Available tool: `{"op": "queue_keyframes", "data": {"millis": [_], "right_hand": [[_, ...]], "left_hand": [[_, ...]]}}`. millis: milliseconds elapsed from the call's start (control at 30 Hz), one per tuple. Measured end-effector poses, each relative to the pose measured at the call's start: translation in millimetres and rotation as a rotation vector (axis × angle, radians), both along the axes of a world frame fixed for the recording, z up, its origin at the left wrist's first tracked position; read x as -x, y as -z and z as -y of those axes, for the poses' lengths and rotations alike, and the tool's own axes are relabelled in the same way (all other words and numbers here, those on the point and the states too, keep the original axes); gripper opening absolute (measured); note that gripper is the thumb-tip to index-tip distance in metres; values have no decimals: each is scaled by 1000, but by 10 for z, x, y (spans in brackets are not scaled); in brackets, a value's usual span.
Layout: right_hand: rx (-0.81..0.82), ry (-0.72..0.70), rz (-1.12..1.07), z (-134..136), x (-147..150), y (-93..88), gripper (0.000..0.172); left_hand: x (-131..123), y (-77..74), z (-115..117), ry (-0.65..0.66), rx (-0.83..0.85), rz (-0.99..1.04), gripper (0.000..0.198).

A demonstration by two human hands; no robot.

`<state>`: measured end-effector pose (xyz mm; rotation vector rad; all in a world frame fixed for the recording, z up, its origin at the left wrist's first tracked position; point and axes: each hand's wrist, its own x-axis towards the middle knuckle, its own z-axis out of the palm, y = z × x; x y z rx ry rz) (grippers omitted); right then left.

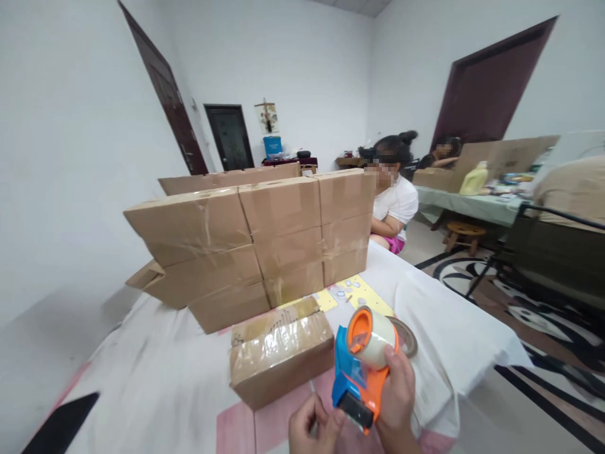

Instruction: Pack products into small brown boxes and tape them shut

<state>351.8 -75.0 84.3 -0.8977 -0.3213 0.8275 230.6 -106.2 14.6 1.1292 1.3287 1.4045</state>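
My right hand (401, 394) is wrapped round a blue and orange tape dispenser (378, 388) loaded with a roll of clear tape (377, 340). The dispenser is tilted, with its dark front end low and toward my left hand. Beside that end, my left hand (312, 425) is closed in a pinch, and a thin pale strip (312, 386) sticks up from its fingers; whether it is tape I cannot tell. Just beyond both hands lies a brown cardboard box (282, 362) with shiny clear tape over its top. A second tape roll (406, 337) rests partly hidden behind the dispenser.
Stacked taped cartons (283, 233) form a wall across the table (170, 372). An open carton flap (146, 277) juts out at left. Yellow sheets (362, 293) with small pieces lie beyond the box. A person in a white shirt (397, 205) sits behind the cartons; a chair (543, 271) stands right.
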Motion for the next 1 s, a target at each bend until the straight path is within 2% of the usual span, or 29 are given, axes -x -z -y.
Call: {"op": "queue_keyframes", "data": {"millis": [167,300,467,533,667,733,800,900,1000], "right_hand": [[35,55,93,-1,0,78,34],[59,76,119,-2,-2,100,31],[29,73,157,-11,-47,74,41],[30,84,127,-23,-89,77,39],[41,116,28,-38,-154,67,33],[42,86,33,-29,-148,38,33],[35,61,62,-15,-115,1,35],[1,7,91,-1,-50,-41,43],[0,-5,91,-8,-13,-37,48]], "left_hand": [[-3,-25,2,34,36,86,74],[-16,-38,4,79,71,156,75],[4,-42,2,67,57,99,73],[32,-33,-1,46,39,56,71],[83,-42,-3,-64,-117,-2,67],[74,-64,4,-92,-219,-9,80],[39,-84,18,-53,-250,13,89],[-21,-87,45,36,-190,78,72],[-45,-59,65,37,-149,133,61]]}}
